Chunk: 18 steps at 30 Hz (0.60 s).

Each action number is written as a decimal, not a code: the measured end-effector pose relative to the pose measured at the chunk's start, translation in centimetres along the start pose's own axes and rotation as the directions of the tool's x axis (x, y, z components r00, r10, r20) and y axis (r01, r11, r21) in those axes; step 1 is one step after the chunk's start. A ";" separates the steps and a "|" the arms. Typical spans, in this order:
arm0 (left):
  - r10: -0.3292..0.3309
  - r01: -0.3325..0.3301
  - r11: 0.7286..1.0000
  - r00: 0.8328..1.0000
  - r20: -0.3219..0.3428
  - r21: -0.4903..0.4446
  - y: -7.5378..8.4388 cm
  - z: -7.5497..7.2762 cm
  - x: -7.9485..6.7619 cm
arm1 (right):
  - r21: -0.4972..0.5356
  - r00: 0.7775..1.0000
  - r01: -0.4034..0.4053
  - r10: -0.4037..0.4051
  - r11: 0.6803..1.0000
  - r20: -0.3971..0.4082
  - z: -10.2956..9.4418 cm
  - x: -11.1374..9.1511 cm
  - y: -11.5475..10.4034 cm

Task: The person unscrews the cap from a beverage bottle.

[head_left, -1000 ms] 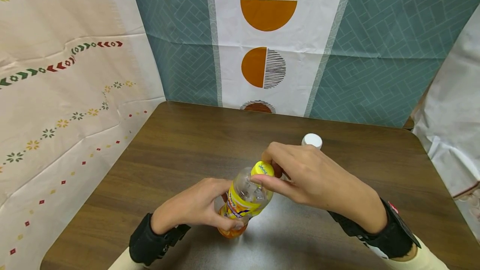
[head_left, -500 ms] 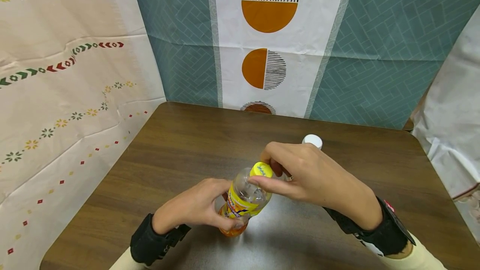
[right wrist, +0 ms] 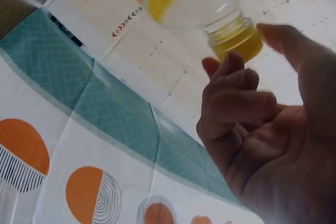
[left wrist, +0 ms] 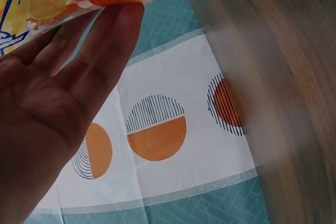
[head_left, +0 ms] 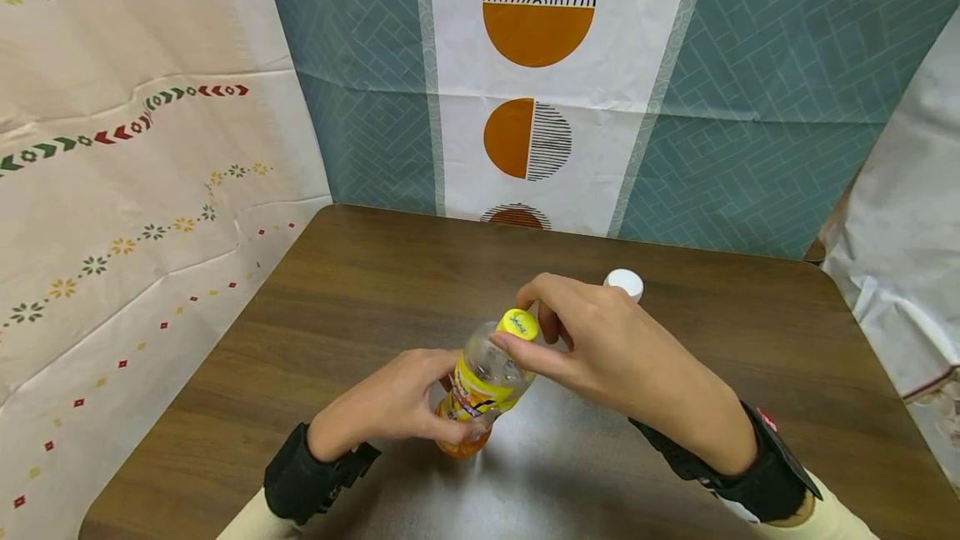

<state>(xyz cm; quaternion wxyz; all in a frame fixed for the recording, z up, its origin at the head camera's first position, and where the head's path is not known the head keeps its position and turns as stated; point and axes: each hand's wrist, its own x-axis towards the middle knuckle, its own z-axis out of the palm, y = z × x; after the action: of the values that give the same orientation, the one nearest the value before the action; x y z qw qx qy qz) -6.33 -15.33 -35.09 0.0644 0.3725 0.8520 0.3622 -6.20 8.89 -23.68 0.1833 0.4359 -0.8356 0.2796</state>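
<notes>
The left hand (head_left: 397,400) grips one tilted soft-drink bottle (head_left: 482,386); the right hand (head_left: 588,340) pinches its single yellow cap (head_left: 518,324); one white lid (head_left: 624,282) shows beyond the bottle.

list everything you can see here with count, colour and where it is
Bottle: 1, clear, yellow and orange, centre front
Cap: 1, yellow, on the bottle's neck
Round-topped thing: 1, white, right of centre, partly hidden
Table: 1, brown, across the lower half
Back cloth: 1, teal and white, orange-and-black circles, behind
Left cloth: 1, cream, patterned, left side
Right cloth: 1, white, right edge
Wrist straps: 2, black, one per wrist
Sleeves: 2, cream, bottom edge
Left hand: 1, bare, gripping the bottle
Right hand: 1, bare, pinching the cap
</notes>
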 end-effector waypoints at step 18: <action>-0.069 0.086 0.987 0.990 -0.126 0.137 -0.6 0.3 0.5 | -0.075 0.950 -0.282 0.268 0.956 -0.163 1.7 0.3 -1.4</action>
<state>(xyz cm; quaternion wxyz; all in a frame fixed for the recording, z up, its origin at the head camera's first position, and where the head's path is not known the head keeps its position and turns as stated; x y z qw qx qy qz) -6.93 -15.07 -35.63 0.0003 0.3199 0.8919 0.3197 -5.25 6.97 -24.41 0.2264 0.2832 -0.8846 0.2934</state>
